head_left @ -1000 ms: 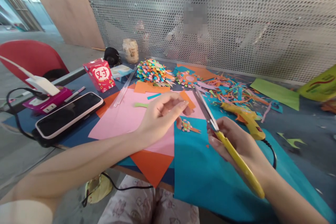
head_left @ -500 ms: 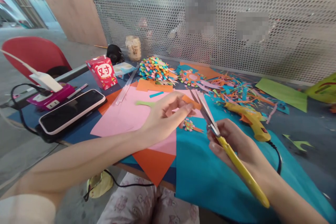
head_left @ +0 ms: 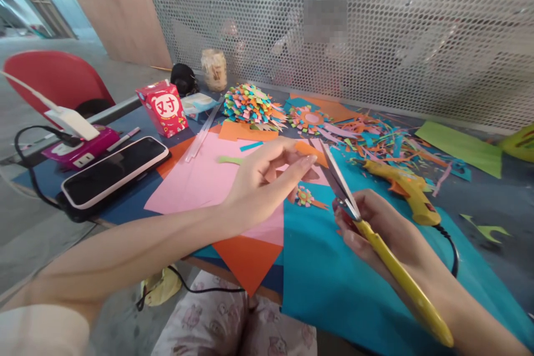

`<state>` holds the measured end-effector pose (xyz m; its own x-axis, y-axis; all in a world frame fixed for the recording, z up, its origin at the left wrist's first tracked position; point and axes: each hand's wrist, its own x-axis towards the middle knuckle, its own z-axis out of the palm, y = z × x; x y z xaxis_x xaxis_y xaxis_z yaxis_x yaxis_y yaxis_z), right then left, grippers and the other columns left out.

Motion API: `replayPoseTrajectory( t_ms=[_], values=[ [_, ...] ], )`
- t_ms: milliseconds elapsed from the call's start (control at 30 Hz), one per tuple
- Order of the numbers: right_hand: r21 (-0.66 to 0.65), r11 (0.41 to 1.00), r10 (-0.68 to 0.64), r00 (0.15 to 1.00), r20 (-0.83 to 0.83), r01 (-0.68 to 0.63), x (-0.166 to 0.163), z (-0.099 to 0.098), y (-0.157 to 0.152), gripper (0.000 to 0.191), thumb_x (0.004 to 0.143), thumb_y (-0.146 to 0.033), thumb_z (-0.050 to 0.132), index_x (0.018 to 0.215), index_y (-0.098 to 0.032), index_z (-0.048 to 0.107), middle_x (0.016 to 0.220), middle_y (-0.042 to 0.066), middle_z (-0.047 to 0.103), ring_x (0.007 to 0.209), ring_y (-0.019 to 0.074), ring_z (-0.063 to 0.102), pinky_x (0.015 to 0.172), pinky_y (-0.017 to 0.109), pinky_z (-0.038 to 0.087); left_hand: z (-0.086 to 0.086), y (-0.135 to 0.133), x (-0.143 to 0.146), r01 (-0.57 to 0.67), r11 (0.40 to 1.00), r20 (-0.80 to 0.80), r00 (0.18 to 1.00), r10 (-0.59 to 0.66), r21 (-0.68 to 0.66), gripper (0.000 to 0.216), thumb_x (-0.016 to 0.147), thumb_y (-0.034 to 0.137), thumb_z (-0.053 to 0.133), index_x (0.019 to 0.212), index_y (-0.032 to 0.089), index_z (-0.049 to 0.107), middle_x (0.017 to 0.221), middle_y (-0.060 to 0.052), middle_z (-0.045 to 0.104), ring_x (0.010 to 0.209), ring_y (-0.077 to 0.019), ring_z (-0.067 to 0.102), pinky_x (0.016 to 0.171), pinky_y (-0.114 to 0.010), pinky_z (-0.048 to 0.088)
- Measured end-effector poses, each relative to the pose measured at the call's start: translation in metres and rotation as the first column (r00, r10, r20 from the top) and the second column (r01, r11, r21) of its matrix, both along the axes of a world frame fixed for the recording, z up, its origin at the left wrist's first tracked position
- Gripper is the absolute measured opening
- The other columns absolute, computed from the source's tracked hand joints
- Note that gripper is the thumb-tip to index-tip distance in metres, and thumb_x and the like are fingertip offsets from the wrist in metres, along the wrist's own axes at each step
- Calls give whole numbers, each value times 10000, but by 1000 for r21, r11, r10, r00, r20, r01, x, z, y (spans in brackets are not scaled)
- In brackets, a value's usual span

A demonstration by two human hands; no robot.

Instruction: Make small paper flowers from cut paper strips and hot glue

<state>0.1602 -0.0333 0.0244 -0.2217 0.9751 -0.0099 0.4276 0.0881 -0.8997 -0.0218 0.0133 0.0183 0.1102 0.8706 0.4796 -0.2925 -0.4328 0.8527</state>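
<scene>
The step in hand looks like trimming the orange strip (head_left: 307,150), which sits in the middle of the scene, raised over the pink sheet (head_left: 196,178). The left hand (head_left: 267,186) has it pinched between thumb and forefinger, the other fingers loosely curled. The right hand (head_left: 394,231) is wrapped about the scissors (head_left: 400,278), their yellow handle slanting toward the near right. The blades are slightly parted and meet the strip's right end; whether they have bitten into it, I cannot tell. The next move seems to call for a steady pinch and a small squeeze of the handles, left fingertips kept out of the blades' line.

Just below, a small flower (head_left: 305,196) lies by the left fingers, partly over the blue sheet (head_left: 325,278). The glue gun (head_left: 411,192) lies to the right, near the scraps (head_left: 386,142).

As for containers, the jar (head_left: 214,69) at the far left holds pale pieces too blurred to name. The red box (head_left: 163,108) stands upright nearer in, its contents hidden. A blue-and-white packet (head_left: 198,104) lies beside it, contents likewise unseen.
</scene>
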Motion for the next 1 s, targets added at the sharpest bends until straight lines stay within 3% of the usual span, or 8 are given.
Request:
replayPoseTrajectory(
  t_ms=[267,433,567,733,1000],
  values=[
    [-11,1000,17,1000,0,-17,4,-2,3,400,762,-632,567,828,-253,455,733,-23,468,617,144,411,518,263,357,-1,-2,1,1,1000,13,1000,-1,0,181,842,279,609,732,183,503,658,19,577,529,-81,570,400,-174,474],
    [-12,993,119,992,34,-118,12,-7,7,328,793,-550,587,862,-252,468,747,-21,472,606,131,426,507,245,395,-1,-2,1,9,1000,-2,1000,-9,2,196,852,293,602,732,181,497,670,28,586,463,-54,542,398,-171,471],
    [-1,997,76,997,25,-76,12,-9,7,318,807,-543,571,861,-251,459,741,-26,456,596,127,405,498,241,381,-1,-1,0,16,1000,-6,1000,-16,21,202,871,263,576,718,178,474,651,41,567,446,-41,541,402,-152,467],
    [34,987,153,986,72,-155,18,-13,9,300,806,-532,567,893,-269,451,763,-33,470,617,132,439,502,233,413,-2,-1,1,25,999,-5,1000,-24,37,181,870,262,572,741,174,481,632,49,549,458,-39,538,402,-130,466],
    [40,984,168,983,76,-172,21,-16,11,274,840,-532,522,907,-283,429,764,-44,475,603,120,461,495,209,429,0,-1,1,22,1000,-29,999,-22,-13,144,870,253,556,771,179,481,644,50,551,434,-42,529,379,-145,455]
  ],
)
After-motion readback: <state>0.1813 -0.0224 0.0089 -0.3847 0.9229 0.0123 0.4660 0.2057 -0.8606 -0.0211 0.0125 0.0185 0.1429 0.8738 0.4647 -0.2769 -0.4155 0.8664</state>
